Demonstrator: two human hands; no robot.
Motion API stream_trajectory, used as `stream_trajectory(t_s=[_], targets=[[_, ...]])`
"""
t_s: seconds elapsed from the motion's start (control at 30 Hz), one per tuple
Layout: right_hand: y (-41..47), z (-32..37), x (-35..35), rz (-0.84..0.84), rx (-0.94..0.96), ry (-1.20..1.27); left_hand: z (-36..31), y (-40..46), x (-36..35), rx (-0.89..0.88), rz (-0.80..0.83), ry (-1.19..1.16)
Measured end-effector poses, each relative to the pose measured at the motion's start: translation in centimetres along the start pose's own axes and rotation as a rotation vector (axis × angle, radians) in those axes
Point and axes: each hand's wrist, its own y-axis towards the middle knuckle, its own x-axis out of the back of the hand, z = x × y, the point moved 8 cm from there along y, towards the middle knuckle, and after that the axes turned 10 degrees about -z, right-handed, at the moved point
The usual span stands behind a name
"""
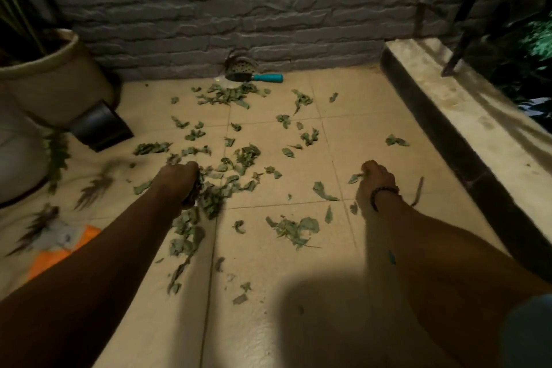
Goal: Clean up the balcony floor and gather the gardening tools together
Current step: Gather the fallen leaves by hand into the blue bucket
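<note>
Both arms were stretched out low over the tiled floor (pixel 343 134), which was covered in torn green leaves (pixel 245 155), thickest through the middle and up toward the wall. The left hand (pixel 179 179) was down in the heap with its fingers curled around a clump of leaves, more of them bunched just under its wrist. The right hand (pixel 375 179), with a dark bead bracelet (pixel 383 193) on its wrist, was pinching a single leaf (pixel 355 178) at its fingertips.

The trowel (pixel 254 77), teal handle, lay flat right at the foot of the grey brick wall (pixel 239 9), well apart from both hands, with a perforated drain cover (pixel 240 66) just behind its blade. A black pot (pixel 101 125) lay tipped on its side at the left, next to a big pale planter (pixel 53 78). Dark leafy twigs (pixel 95 182) and something orange (pixel 59 251) lay on the floor left of the left arm. A raised stone ledge (pixel 466 116) ran down the right side.
</note>
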Motion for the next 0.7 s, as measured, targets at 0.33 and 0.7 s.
stream_trajectory(t_s=[0.33, 0.7], targets=[[-15.3, 9.1, -8.6, 0.107, 0.517, -0.04, 4.0, 2.6, 7.1, 0.117, -0.127, -0.057], [-25.7, 21.8, -16.2, 0.412, 0.857, -0.009, 6.3, 5.9, 10.3, 0.252, -0.205, -0.233]])
